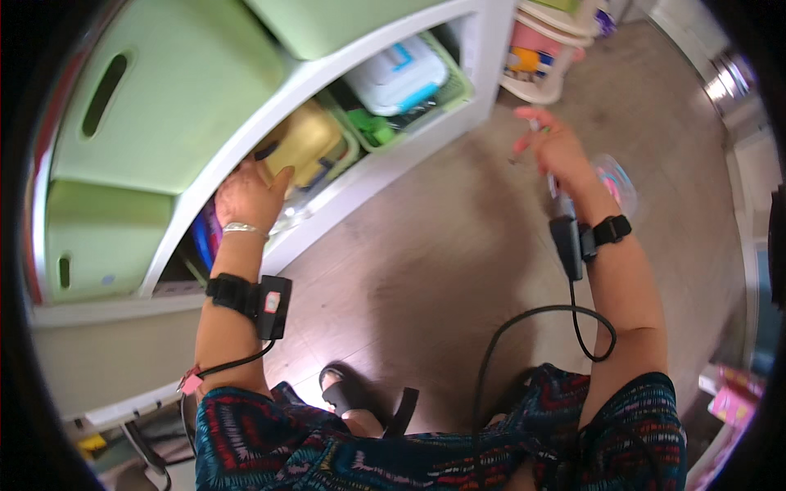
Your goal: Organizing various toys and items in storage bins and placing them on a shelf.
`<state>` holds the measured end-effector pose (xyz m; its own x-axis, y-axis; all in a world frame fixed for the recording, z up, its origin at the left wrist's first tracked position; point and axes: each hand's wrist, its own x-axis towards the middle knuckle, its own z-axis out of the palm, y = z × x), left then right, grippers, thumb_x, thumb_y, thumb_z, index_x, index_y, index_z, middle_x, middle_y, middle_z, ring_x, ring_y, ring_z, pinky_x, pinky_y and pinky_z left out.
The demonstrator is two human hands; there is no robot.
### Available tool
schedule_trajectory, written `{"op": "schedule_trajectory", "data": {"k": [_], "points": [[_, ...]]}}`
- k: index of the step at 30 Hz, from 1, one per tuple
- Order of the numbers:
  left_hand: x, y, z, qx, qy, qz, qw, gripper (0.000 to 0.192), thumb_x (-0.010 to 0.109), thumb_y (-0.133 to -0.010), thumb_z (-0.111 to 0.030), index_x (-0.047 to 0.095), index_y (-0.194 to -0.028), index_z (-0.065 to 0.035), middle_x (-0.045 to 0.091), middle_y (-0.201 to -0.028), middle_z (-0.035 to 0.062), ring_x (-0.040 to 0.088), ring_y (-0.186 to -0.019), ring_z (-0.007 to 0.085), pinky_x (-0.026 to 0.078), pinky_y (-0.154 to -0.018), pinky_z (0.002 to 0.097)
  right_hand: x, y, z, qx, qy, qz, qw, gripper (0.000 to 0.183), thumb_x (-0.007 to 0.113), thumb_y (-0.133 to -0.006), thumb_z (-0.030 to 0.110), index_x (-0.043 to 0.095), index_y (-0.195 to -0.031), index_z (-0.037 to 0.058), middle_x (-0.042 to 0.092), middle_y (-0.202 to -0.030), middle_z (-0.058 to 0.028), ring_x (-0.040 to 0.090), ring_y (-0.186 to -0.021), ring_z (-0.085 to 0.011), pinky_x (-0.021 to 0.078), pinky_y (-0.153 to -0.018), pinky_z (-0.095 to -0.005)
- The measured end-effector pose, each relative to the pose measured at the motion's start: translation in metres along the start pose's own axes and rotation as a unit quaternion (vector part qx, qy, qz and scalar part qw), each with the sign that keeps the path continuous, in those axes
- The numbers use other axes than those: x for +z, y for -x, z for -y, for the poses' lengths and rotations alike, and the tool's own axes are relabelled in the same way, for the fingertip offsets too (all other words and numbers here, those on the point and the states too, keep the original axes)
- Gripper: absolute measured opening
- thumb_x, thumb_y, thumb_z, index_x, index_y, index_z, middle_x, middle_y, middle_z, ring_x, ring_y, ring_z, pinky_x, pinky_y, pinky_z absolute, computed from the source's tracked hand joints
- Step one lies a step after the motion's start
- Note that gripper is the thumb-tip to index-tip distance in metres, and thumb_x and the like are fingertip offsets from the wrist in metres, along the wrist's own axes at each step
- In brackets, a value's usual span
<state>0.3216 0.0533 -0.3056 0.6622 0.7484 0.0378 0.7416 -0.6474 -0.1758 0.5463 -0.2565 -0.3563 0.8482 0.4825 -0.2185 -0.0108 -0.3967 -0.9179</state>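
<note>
My left hand point(249, 193) reaches into the lower opening of a white shelf unit point(393, 181), beside a yellowish box point(307, 144); its fingertips are hidden. Purple and blue items point(206, 236) stand next to that wrist. Farther along the same shelf, a green basket point(463, 101) holds a clear-lidded container with blue clips point(399, 73) and a bright green object point(371, 127). Above the floor, my right hand point(556, 147) has its fingers bent around a small, thin item point(534, 126), too blurred to name. A clear round container with pink and blue contents point(614, 184) is partly behind that wrist.
Large green bins point(172, 92) fill the upper shelves at left. A tiered pink-and-white rack point(540, 80) stands beyond the unit's end. A black cable point(528, 313) loops below my right forearm. Pink boxes point(734, 405) are at lower right. My sandalled foot point(347, 396) is on the floor.
</note>
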Motion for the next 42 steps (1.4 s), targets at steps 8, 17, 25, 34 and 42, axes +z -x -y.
{"op": "schedule_trajectory", "data": {"k": [8,17,25,34,42], "points": [[0.044,-0.011,-0.021,0.075,-0.048,-0.093,0.992,0.095,0.07,-0.064,-0.041,0.015,-0.136,-0.0162,0.018,-0.141,0.0082,0.014,-0.131,0.025,0.015,-0.105,0.0459,-0.229,0.031,-0.228,-0.016,0.204,-0.307,0.929,0.032,0.055,-0.078,0.026,0.053,-0.104,0.0089,0.06,-0.08,-0.0087,0.045,-0.053,-0.0113,0.0396,-0.05,-0.0273],[0.033,-0.007,-0.023,0.062,-0.09,-0.032,0.993,0.093,0.069,-0.067,-0.04,0.013,-0.137,-0.0177,0.009,-0.144,0.0055,0.011,-0.132,0.0236,0.014,-0.106,0.0439,-0.154,0.094,-0.209,0.334,-0.137,-0.051,0.931,0.048,0.067,-0.068,0.043,0.055,-0.093,0.0041,0.057,-0.077,-0.0071,0.039,-0.042,-0.0085,0.0318,-0.039,-0.0217],[0.028,0.021,-0.057,0.182,0.053,-0.191,0.963,0.078,0.07,-0.065,-0.021,0.029,-0.13,-0.0103,0.029,-0.134,0.0151,0.025,-0.125,0.031,0.023,-0.102,0.0433,-0.132,0.061,-0.2,0.244,-0.181,-0.086,0.949,0.031,0.07,-0.07,0.028,0.051,-0.086,0.0089,0.052,-0.067,-0.0007,0.037,-0.043,-0.0071,0.0306,-0.039,-0.0223],[0.037,0.09,-0.192,0.181,0.55,0.286,0.763,0.077,0.069,-0.072,-0.025,0.024,-0.131,-0.0051,0.045,-0.119,0.0147,0.05,-0.105,0.0265,0.045,-0.081,0.0344,-0.124,0.058,-0.114,0.156,-0.247,0.13,0.947,0.033,0.068,-0.073,0.02,0.052,-0.101,0.0108,0.041,-0.06,0.006,0.033,-0.043,-0.0042,0.0234,-0.038,-0.0188],[0.042,0.096,-0.181,0.021,0.837,0.326,0.439,0.046,0.055,-0.083,-0.019,0.032,-0.123,-0.0105,0.051,-0.113,0.0109,0.057,-0.094,0.0282,0.054,-0.07,0.0426,-0.034,0.043,-0.019,0.019,-0.085,0.133,0.987,0.032,0.067,-0.072,0.024,0.056,-0.098,0.008,0.055,-0.077,0.0,0.038,-0.05,-0.0046,0.0304,-0.042,-0.0211]]}}
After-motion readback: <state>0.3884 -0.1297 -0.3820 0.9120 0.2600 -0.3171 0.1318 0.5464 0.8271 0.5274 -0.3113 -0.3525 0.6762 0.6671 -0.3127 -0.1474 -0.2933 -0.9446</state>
